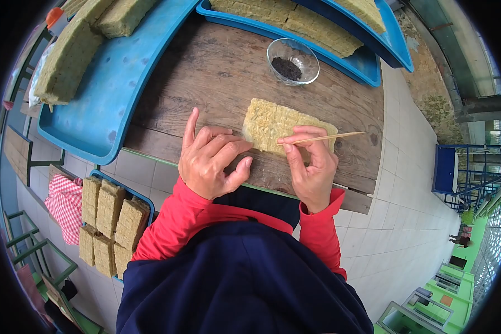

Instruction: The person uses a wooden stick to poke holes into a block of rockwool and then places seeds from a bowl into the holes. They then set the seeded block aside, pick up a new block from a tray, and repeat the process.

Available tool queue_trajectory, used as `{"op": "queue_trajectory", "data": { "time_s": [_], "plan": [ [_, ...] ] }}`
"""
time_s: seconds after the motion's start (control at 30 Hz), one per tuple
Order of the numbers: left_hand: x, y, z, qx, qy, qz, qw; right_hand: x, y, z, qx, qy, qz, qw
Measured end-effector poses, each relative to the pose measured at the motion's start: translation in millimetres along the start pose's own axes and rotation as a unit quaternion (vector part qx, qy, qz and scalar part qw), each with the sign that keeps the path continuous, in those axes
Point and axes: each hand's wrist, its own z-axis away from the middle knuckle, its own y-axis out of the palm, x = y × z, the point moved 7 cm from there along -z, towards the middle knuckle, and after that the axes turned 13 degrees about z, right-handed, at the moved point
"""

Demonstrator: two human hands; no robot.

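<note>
A yellowish fibrous slab (267, 119) lies flat on the wooden table (206, 67) in front of me. My right hand (313, 167) pinches a thin wooden stick (331, 137) over the slab's right part, the stick's long end pointing right. At the slab's left edge is my left hand (211, 158), fingers apart and partly curled, holding nothing. Beyond the slab stands a clear glass bowl (309, 62) with small dark grains (286, 68) in it.
A blue tray (108, 83) with fibrous blocks (69, 61) is at the left. Another blue tray (367, 65) holds blocks at the back. More blocks (110, 209) sit low at the left beside a checkered cloth (64, 203). A distant person (461, 241) is at the far right.
</note>
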Motion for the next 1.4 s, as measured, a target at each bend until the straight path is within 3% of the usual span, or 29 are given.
{"op": "queue_trajectory", "data": {
  "time_s": [0.07,0.6,0.67,0.77,1.0,1.2,1.4],
  "plan": [
    [0.0,0.0,0.0,0.000,-0.001,0.001,1.000,4.9,-0.6,-0.6,-0.010,-0.042,0.032,0.999],
    [0.1,0.1,0.3,-0.001,-0.001,0.002,1.000,1.3,1.5,0.2,0.022,-0.008,0.008,1.000],
    [0.5,0.3,-0.1,-0.002,-0.001,0.003,1.000,-7.5,-2.2,0.7,-0.011,0.050,-0.096,0.994],
    [1.1,0.4,0.9,-0.002,0.001,0.001,1.000,-2.9,-4.8,-4.6,-0.034,0.056,-0.133,0.989],
    [1.2,-0.3,1.1,-0.004,0.000,0.000,1.000,1.7,15.0,-14.1,-0.018,0.032,-0.123,0.992],
    [1.5,-0.2,0.9,-0.003,-0.002,0.005,1.000,-3.0,18.4,-11.3,-0.002,0.073,-0.118,0.990],
    [1.6,-0.6,0.6,-0.006,-0.004,0.007,1.000,1.9,18.2,-12.4,0.005,0.038,-0.067,0.997]
  ]
}}
